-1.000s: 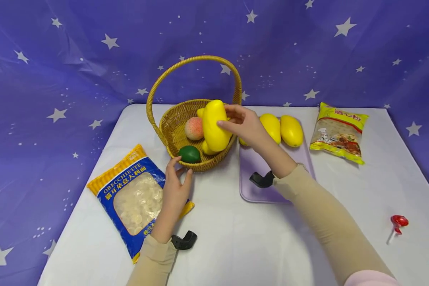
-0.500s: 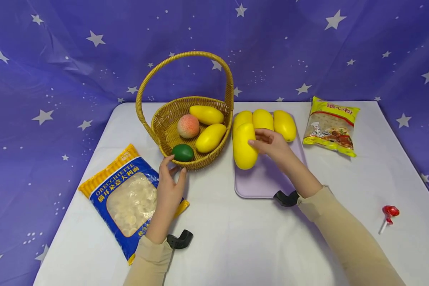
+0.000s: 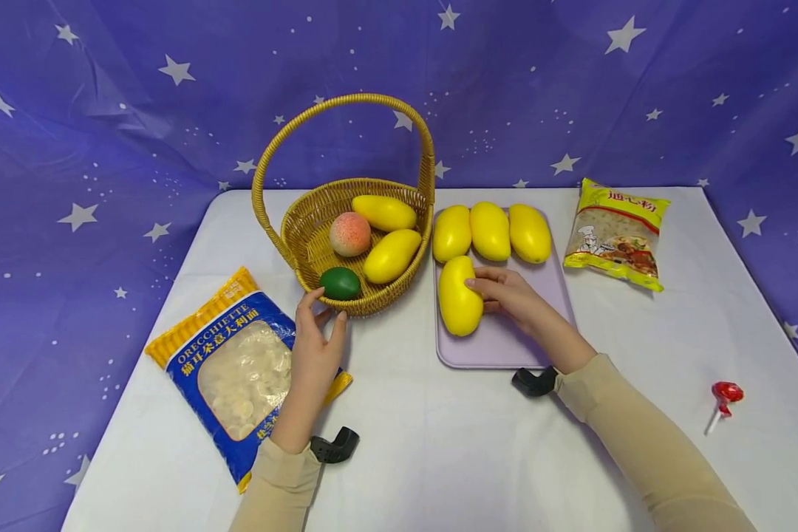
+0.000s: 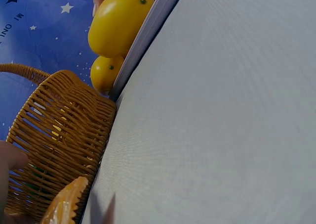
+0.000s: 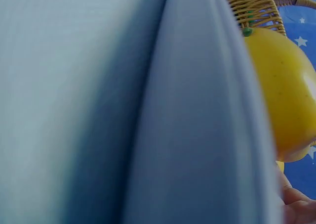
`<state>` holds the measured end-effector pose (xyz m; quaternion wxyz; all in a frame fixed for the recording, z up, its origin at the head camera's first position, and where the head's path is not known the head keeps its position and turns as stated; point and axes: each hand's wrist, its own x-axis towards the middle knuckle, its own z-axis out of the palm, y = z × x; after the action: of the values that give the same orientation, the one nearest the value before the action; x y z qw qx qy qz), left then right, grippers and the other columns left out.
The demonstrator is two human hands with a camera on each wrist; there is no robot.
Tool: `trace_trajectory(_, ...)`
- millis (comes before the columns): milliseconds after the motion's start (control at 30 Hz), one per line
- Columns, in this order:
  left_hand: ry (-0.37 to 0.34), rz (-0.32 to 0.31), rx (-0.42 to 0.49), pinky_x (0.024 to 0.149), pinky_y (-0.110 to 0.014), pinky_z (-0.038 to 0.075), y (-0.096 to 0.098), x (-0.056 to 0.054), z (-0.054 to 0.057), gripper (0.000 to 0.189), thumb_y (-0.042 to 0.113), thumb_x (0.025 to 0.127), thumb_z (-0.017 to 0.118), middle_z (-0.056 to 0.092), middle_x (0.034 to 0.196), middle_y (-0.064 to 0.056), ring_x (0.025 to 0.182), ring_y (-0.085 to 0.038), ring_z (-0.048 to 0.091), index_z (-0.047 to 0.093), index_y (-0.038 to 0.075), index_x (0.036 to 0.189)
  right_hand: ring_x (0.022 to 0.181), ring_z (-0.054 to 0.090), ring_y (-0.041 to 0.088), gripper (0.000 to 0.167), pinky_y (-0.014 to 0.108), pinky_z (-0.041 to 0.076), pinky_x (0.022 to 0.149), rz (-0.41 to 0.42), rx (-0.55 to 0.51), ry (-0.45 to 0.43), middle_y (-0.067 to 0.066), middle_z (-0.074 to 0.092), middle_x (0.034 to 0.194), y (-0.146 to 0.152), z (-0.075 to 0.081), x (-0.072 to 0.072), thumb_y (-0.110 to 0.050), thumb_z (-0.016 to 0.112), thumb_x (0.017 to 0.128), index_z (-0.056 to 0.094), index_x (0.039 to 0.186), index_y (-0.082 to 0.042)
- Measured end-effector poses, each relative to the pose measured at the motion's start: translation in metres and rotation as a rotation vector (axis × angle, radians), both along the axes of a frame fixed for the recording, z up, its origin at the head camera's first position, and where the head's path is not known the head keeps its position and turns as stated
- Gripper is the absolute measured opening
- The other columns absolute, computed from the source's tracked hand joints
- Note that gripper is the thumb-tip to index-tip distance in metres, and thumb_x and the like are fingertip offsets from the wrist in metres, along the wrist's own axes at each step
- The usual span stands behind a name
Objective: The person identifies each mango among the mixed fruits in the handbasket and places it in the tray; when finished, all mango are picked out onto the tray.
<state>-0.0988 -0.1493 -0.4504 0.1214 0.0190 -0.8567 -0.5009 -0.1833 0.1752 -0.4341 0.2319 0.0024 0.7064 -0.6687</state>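
In the head view my right hand (image 3: 515, 299) grips a yellow mango (image 3: 461, 297) by its right side, at the front left of the purple tray (image 3: 499, 347). Behind it, three more mangoes (image 3: 490, 231) lie side by side on the tray. My left hand (image 3: 318, 351) rests its fingertips against the near rim of the wicker basket (image 3: 292, 222), thumb held apart. Inside the basket are a peach (image 3: 350, 234), a small dark green fruit (image 3: 340, 284) and two mangoes (image 3: 392, 256). The left wrist view shows the held mango (image 4: 118, 23) above the tray edge.
A blue and orange pasta bag (image 3: 246, 380) lies left of the basket, partly under my left forearm. At the back right is a yellow pasta bag (image 3: 617, 235). A red lollipop (image 3: 727, 395) lies on the white table (image 3: 425, 443) at the right.
My right hand has moved right from above the basket to the tray with the mango, then lowered it toward the tray's front. The left hand stays by the basket rim.
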Motion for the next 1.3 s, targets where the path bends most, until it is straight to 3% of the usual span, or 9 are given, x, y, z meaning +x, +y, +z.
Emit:
trace_trajectory(600,-0.007,-0.005,0.002,0.101,-0.045,0.043,-0.002,0.001,0.002,0.053,0.023,0.098,0.058,0.032,0.148,-0.008,0.118,-0.029,0.054,0.030,0.019,0.143,0.080,0.062,0.013,0.052,0.028,0.056,0.070,0.017,0.022,0.009,0.003,0.064,0.100,-0.012,0.000,-0.002,-0.023,0.059,0.095,0.046,0.133,0.010)
trace_trajectory(933,0.010,-0.009,0.009,0.101,-0.043,0.042,0.000,0.001,0.000,0.052,0.021,0.097,0.058,0.031,0.148,-0.009,0.118,-0.029,0.054,0.031,0.018,0.142,0.088,0.062,0.017,0.063,0.032,0.057,0.075,-0.036,0.137,0.018,0.021,0.053,0.128,-0.009,0.003,0.002,-0.031,0.063,0.094,0.041,0.141,0.004)
trace_trajectory(1300,-0.004,-0.002,-0.003,0.100,-0.044,0.043,0.000,0.001,0.001,0.053,0.023,0.098,0.057,0.031,0.149,-0.008,0.118,-0.028,0.054,0.030,0.019,0.143,0.086,0.065,0.022,0.063,0.036,0.057,0.078,-0.002,0.222,0.114,0.024,0.056,0.124,0.002,0.015,0.007,-0.032,0.063,0.094,0.041,0.142,0.002)
